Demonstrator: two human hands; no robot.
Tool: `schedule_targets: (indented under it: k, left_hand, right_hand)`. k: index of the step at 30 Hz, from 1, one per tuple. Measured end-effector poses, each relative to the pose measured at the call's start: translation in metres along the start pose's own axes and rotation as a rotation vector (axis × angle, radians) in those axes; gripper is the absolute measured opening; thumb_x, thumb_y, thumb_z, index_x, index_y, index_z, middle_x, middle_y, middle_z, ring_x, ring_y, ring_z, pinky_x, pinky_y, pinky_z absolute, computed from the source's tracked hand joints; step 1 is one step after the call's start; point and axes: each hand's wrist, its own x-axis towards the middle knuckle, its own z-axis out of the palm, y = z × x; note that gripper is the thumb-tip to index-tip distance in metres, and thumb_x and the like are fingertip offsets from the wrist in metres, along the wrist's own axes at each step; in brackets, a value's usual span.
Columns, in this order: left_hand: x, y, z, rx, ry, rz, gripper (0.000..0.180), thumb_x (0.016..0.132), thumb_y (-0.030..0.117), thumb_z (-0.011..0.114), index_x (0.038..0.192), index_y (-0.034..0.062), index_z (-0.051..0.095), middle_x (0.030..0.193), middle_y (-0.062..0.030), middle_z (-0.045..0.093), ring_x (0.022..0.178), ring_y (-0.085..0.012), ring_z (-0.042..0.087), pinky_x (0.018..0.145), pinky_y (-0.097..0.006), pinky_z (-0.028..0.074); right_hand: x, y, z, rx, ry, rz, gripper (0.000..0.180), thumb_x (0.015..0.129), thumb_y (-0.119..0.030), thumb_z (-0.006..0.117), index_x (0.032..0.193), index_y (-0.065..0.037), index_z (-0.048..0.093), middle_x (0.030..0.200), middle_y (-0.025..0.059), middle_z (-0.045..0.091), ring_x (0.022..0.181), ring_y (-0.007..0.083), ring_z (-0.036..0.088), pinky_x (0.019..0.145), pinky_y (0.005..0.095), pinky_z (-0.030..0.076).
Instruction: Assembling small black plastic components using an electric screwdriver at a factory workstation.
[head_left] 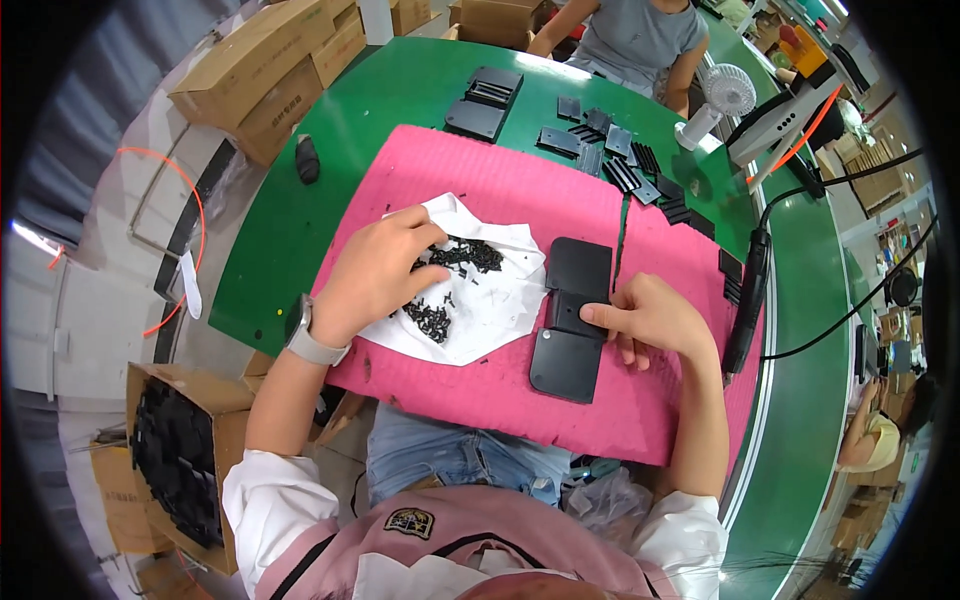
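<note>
Small black screws lie in two loose piles on a crumpled white sheet. My left hand reaches over them from the left, its thumb and forefinger apart at the edge of the upper pile. To the right of the sheet lies a flat black plastic part, made of two rounded plates with a narrower middle piece between them. My right hand grips its right edge, thumb pressed on the middle piece and fingers curled at the side. A silvery dot shows on the lower plate.
A pink foam mat covers part of the green table. Several black plastic pieces lie beyond it, near a finished-looking black part. A black electric screwdriver hangs at right. A white fan and another person are across.
</note>
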Motion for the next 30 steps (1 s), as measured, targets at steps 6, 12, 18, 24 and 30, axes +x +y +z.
schedule_targets:
  k: [6, 12, 18, 24, 30]
  left_hand:
    - [0.0, 0.0, 0.009, -0.168, 0.023, -0.029, 0.011, 0.072, 0.001, 0.066, 0.079, -0.0015, 0.057, 0.076, -0.0108, 0.053, 0.067, -0.0251, 0.058, 0.06, -0.034, 0.045]
    - [0.0, 0.003, 0.006, -0.284, 0.164, -0.112, 0.006, 0.079, 0.004, 0.059, 0.081, -0.0011, 0.055, 0.076, -0.0125, 0.056, 0.067, -0.0285, 0.057, 0.06, -0.036, 0.044]
    - [0.005, 0.009, 0.006, -0.334, 0.193, -0.13, 0.005, 0.081, 0.002, 0.054, 0.08, -0.0025, 0.052, 0.071, -0.0108, 0.052, 0.062, -0.0195, 0.054, 0.054, -0.03, 0.041]
    - [0.007, 0.015, 0.01, -0.791, 0.052, -0.222, 0.01, 0.09, 0.008, 0.051, 0.085, -0.0001, 0.054, 0.075, -0.0016, 0.057, 0.064, -0.0069, 0.052, 0.056, -0.021, 0.041]
    - [0.02, 0.056, 0.022, -1.344, -0.206, -0.289, 0.012, 0.091, 0.01, 0.053, 0.091, -0.001, 0.058, 0.079, -0.0057, 0.061, 0.067, -0.01, 0.06, 0.058, -0.022, 0.049]
  right_hand:
    - [-0.014, 0.01, -0.016, 0.065, 0.222, -0.141, 0.034, 0.083, -0.025, 0.065, 0.066, 0.005, 0.062, 0.051, 0.007, 0.056, 0.041, 0.0122, 0.055, 0.038, 0.0254, 0.043]
    - [-0.037, 0.069, -0.07, -0.399, 1.214, 0.224, 0.044, 0.077, -0.045, 0.063, 0.082, -0.002, 0.067, 0.067, 0.0115, 0.064, 0.063, 0.0261, 0.064, 0.061, 0.0364, 0.049]
    - [-0.034, 0.109, -0.087, -0.631, 1.036, 0.582, 0.058, 0.066, -0.058, 0.067, 0.086, -0.003, 0.065, 0.088, 0.0152, 0.067, 0.087, 0.0324, 0.064, 0.074, 0.0421, 0.05]
    - [-0.022, 0.116, -0.095, -0.397, 1.058, 0.142, 0.055, 0.06, -0.043, 0.068, 0.099, -0.004, 0.063, 0.088, 0.0165, 0.066, 0.085, 0.0313, 0.064, 0.073, 0.04, 0.049]
    - [-0.012, 0.062, -0.056, 0.315, 1.017, -0.543, 0.042, 0.071, -0.031, 0.065, 0.101, -0.002, 0.058, 0.076, 0.0086, 0.059, 0.07, 0.022, 0.058, 0.072, 0.0339, 0.047]
